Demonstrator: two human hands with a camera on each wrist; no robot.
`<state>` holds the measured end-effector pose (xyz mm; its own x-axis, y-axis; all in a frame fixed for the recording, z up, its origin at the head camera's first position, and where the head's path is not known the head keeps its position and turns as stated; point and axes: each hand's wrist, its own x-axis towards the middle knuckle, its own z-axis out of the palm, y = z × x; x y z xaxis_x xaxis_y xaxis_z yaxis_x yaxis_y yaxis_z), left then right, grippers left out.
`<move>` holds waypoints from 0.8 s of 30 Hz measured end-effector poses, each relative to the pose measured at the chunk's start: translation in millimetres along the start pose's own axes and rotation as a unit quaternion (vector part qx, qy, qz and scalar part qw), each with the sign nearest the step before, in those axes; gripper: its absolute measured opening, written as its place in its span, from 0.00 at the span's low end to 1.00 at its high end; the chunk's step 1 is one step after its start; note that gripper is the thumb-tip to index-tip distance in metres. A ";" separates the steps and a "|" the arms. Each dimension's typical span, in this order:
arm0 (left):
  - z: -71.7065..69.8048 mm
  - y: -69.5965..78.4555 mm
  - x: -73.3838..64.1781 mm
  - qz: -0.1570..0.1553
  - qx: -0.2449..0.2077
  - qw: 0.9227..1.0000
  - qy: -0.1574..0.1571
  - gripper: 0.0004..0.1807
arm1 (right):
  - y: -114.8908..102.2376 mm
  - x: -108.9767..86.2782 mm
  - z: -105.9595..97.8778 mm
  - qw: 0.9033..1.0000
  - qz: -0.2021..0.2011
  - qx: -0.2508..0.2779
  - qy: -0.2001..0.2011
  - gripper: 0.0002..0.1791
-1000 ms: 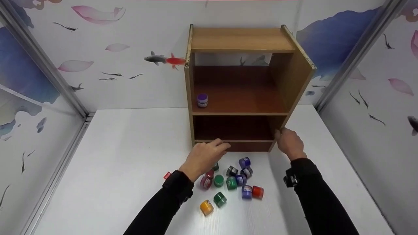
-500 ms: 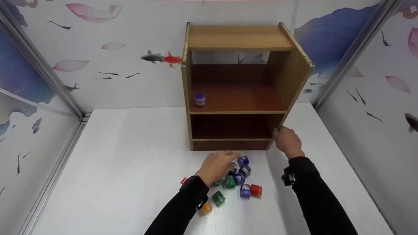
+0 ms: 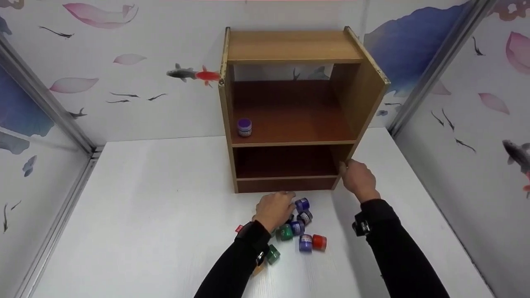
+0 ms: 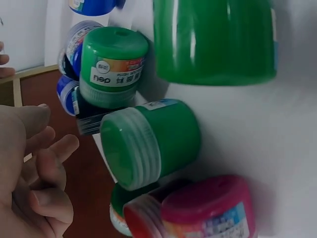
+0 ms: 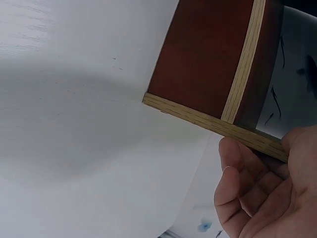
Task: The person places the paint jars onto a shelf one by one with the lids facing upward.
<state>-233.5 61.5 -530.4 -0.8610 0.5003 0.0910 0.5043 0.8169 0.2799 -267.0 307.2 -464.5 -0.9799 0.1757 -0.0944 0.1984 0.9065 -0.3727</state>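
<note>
My left hand (image 3: 274, 210) hovers over a group of small paint jars in front of a wooden shelf unit (image 3: 295, 47). Its fingers are loosely bent with nothing between them. In the left wrist view a green paint jar (image 4: 148, 144) lies on its side close to the fingers, with a magenta jar (image 4: 208, 208) below it and another green jar (image 4: 114, 69) above. My right hand (image 3: 359, 178) grips the front edge of the unit's right side panel (image 5: 198, 119), the thumb on the inner side and the fingers outside.
A purple-lidded jar (image 3: 244, 127) stands at the left of the unit's middle shelf. Right of my left hand lie a red jar (image 3: 319, 242) and several blue ones. A yellow jar (image 3: 258, 270) is mostly hidden behind the left sleeve. Patterned walls enclose the white table (image 3: 165, 215).
My left hand has moved right and down, from before the shelf unit's bottom edge to over the jars. The right hand keeps its grip on the side panel. The head view has shifted slightly.
</note>
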 end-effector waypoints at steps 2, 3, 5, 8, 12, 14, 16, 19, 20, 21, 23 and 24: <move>2.4 0.7 1.8 -0.009 0.001 1.000 -0.006 0.15 | -0.1 -0.5 0.1 1.000 -0.003 0.003 0.001 0.26; 3.6 1.3 2.8 -0.012 0.004 1.000 -0.006 0.15 | -0.1 -0.7 -0.3 1.000 -0.006 0.004 0.002 0.26; 5.0 3.4 4.2 -0.015 0.011 1.000 -0.004 0.15 | 0.1 -0.9 -1.3 1.000 -0.011 0.007 0.004 0.26; 8.1 7.1 5.3 -0.017 0.016 1.000 0.004 0.17 | 1.1 -1.2 -2.6 1.000 -0.014 0.007 0.007 0.25; 14.0 11.0 6.6 -0.023 0.017 1.000 0.011 0.19 | 3.4 -2.1 -2.5 1.000 -0.012 0.003 0.006 0.25; 17.7 12.1 8.1 -0.030 0.012 0.999 0.015 0.19 | 4.0 -2.7 -2.1 1.000 -0.012 0.000 0.008 0.25; 21.3 12.8 10.2 -0.039 0.007 0.999 0.017 0.20 | 4.1 -2.8 -1.6 1.000 -0.012 -0.003 0.011 0.25; 25.3 13.7 13.3 -0.056 0.000 0.998 0.010 0.22 | 3.4 -2.2 -0.3 1.000 -0.011 -0.006 0.015 0.25; 26.1 14.0 14.2 -0.061 0.001 0.998 0.005 0.23 | 3.0 -2.0 0.2 1.000 -0.011 -0.007 0.016 0.25; 26.5 14.4 15.2 -0.066 0.000 0.998 -0.001 0.24 | 2.7 -1.7 0.8 1.000 -0.010 -0.008 0.016 0.25; 26.5 15.1 16.6 -0.071 -0.002 0.997 -0.007 0.25 | 2.1 -1.2 1.9 1.000 -0.009 -0.008 0.014 0.25; 26.5 15.4 17.2 -0.072 -0.004 0.997 -0.009 0.25 | 1.8 -1.0 2.3 1.000 -0.009 -0.007 0.014 0.25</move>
<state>-238.8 90.3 -549.8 -0.9234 0.3824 0.0329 0.3744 0.8789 0.2956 -265.6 307.8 -467.3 -0.9835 0.1704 -0.0612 0.1809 0.9148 -0.3612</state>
